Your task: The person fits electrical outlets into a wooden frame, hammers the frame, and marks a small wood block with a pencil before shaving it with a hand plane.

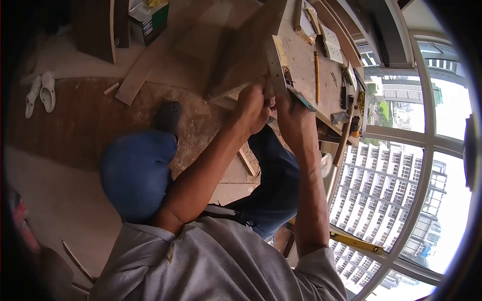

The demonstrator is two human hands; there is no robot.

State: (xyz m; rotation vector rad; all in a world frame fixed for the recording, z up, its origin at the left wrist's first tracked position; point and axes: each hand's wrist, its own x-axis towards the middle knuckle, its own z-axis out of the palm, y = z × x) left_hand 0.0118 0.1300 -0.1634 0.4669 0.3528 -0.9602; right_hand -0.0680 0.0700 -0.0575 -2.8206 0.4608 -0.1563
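My left hand is closed, its fingers curled in at the corner of a wooden workbench. What those fingers hold is hidden. My right hand is right beside it, closed around a flat tool with a teal edge that sticks out past the knuckles. A pale straight strip with small holes rises from between the hands along the bench edge. Just right of it, a pencil lies on the benchtop.
White socket plates, a wooden frame piece and small tools lie on the bench. Wood shavings and a loose board are on the floor. White clogs stand at left. A yellow level is by the windows at right.
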